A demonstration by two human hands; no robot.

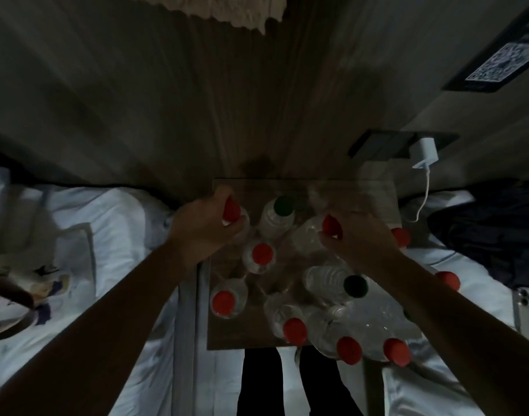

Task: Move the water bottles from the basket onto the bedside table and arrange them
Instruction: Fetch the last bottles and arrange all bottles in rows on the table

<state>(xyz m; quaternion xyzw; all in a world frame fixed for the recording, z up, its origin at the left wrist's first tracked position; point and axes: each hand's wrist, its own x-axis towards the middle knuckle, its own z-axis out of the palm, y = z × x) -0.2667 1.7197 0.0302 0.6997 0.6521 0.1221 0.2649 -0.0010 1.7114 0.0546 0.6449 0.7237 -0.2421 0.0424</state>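
Both hands on red-capped bottles, neck-high, over a crowded tabletop.

My left hand [203,226] has its grip wrapped round the neck of a red-capped bottle [231,210] at the tabletop's [374,193] back left corner, cap poking out above the fingers. Between the hands stands a green-capped bottle [282,205]. My right hand [362,238] pinches the second red-capped bottle [331,225] just under its cap, body leaning away to the left. I judge these thin clear plastic: light, crushable, slick in the middle, so the stiff neck is the place to hold. The other bottles crowd the near side, some tipped; I cannot see the basket.
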